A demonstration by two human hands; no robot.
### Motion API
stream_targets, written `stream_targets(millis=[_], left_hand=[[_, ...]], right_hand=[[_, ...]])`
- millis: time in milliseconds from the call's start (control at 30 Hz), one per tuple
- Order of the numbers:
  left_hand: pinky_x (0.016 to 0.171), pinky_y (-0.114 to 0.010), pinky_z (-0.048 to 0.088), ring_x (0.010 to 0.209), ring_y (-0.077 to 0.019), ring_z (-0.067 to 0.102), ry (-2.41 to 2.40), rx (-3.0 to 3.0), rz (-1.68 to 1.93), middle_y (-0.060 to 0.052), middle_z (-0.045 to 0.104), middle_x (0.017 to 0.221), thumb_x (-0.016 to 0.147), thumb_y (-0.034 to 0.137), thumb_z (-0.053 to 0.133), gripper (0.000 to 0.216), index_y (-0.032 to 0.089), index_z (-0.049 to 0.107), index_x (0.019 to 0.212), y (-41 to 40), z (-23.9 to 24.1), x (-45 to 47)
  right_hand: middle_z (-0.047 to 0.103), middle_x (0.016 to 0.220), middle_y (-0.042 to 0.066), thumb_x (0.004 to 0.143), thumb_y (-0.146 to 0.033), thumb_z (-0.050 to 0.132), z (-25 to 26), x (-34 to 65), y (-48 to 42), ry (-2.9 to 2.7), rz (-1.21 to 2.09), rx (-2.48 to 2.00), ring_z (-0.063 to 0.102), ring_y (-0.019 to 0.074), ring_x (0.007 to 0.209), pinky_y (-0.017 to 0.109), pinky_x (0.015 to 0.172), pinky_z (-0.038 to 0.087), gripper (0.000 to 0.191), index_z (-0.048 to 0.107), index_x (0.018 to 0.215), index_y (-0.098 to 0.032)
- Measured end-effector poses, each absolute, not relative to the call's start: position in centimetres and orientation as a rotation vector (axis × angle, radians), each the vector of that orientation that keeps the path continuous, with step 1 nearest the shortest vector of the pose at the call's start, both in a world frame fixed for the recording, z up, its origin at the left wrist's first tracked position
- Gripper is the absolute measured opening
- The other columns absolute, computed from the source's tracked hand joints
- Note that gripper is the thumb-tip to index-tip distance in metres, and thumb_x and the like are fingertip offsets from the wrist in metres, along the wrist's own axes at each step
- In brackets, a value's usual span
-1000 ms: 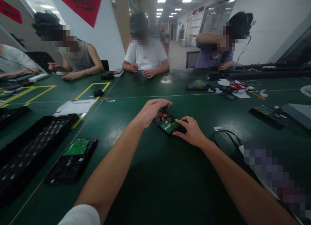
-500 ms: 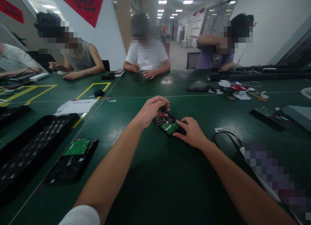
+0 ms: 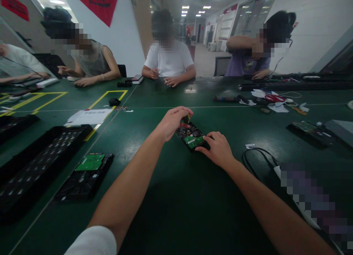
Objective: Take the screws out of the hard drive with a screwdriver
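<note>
A hard drive point(image 3: 192, 136) with a green circuit board on top lies on the green table point(image 3: 176, 196) in front of me. My left hand point(image 3: 172, 122) is curled over the drive's far end, its fingers closed on a small tool with a yellow part, held upright on the drive. My right hand point(image 3: 217, 148) rests on the drive's near right corner, fingers pressed against it and holding it down.
A second hard drive point(image 3: 85, 176) and a long black tray point(image 3: 35, 163) lie at the left. A black cable point(image 3: 257, 161) curls at the right, near another drive point(image 3: 309, 130). Paper point(image 3: 86, 117), scissors point(image 3: 273, 98) and three seated people are farther back.
The view has shifted slightly. My left hand has turned a little on the tool, so its yellow part now shows. The right hand stays on the drive.
</note>
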State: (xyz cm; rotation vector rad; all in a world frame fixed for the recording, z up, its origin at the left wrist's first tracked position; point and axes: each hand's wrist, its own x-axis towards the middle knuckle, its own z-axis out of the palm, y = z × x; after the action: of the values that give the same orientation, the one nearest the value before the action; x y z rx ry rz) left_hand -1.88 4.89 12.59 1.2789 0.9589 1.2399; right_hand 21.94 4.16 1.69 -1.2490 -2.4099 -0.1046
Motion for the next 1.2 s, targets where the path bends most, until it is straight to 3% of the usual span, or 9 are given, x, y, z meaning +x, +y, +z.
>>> stream_targets(millis=[133,300,400,533,667,900,1200], left_hand=[[0.068,-0.025,0.055,0.094,-0.0181,0.060,0.971,1.338,1.232,-0.007,0.066,0.102,0.085,0.037,0.072,0.019,0.018,0.073,0.089,5.0,12.1,-1.6],[0.063,-0.023,0.052,0.097,-0.0196,0.061,1.017,1.422,1.214,-0.008,0.070,0.113,0.087,0.043,0.072,0.027,0.020,0.079,0.100,5.1,11.9,-1.5],[0.057,-0.022,0.049,0.091,-0.0188,0.062,1.021,1.423,1.179,-0.008,0.070,0.106,0.088,0.042,0.070,0.028,0.020,0.079,0.103,5.0,11.9,-1.6],[0.058,-0.023,0.050,0.091,-0.0197,0.065,0.944,1.300,1.181,-0.008,0.070,0.098,0.089,0.037,0.068,0.026,0.020,0.072,0.107,5.2,11.6,-1.6],[0.061,-0.025,0.054,0.093,-0.0204,0.069,0.851,1.183,1.195,-0.008,0.072,0.103,0.087,0.034,0.067,0.020,0.020,0.065,0.102,5.4,11.2,-1.5],[0.061,-0.024,0.053,0.097,-0.0201,0.062,0.875,1.307,1.240,-0.010,0.069,0.105,0.089,0.037,0.064,0.022,0.017,0.074,0.090,5.4,11.2,-1.3],[0.061,-0.023,0.054,0.090,-0.0173,0.061,0.970,1.428,1.243,-0.008,0.070,0.110,0.089,0.050,0.069,0.034,0.019,0.078,0.100,5.4,11.1,-1.3]], right_hand=[[0.066,0.119,0.017,0.096,-0.063,0.065,2.0,22.1,3.8,-2.407,-0.055,-1.212,0.059,0.0362,0.111,0.053,0.091,0.050,0.048,0.076,0.117,-0.021],[0.060,0.144,0.016,0.098,-0.045,0.069,2.0,22.4,3.9,-2.420,0.033,-1.058,0.053,0.0363,0.135,0.057,0.108,0.046,0.037,0.070,0.126,-0.021],[0.063,0.147,0.013,0.102,-0.033,0.064,1.9,21.9,4.1,-2.466,0.096,-0.934,0.050,0.0328,0.142,0.056,0.115,0.041,0.030,0.070,0.129,-0.022],[0.072,0.133,0.011,0.103,-0.026,0.060,1.8,21.4,4.1,-2.498,0.133,-0.890,0.056,0.0308,0.137,0.056,0.115,0.042,0.023,0.074,0.121,-0.022],[0.073,0.131,0.012,0.101,-0.024,0.062,2.0,21.3,3.9,-2.502,0.103,-0.898,0.058,0.0317,0.132,0.057,0.113,0.043,0.024,0.075,0.121,-0.021],[0.072,0.128,0.014,0.102,-0.019,0.060,2.3,21.0,3.3,-2.521,0.058,-0.948,0.061,0.0319,0.125,0.053,0.104,0.048,0.028,0.077,0.124,-0.022],[0.075,0.127,0.009,0.102,-0.013,0.056,2.1,21.0,3.6,-2.606,-0.062,-0.944,0.066,0.0285,0.117,0.046,0.099,0.047,0.031,0.077,0.123,-0.023]])
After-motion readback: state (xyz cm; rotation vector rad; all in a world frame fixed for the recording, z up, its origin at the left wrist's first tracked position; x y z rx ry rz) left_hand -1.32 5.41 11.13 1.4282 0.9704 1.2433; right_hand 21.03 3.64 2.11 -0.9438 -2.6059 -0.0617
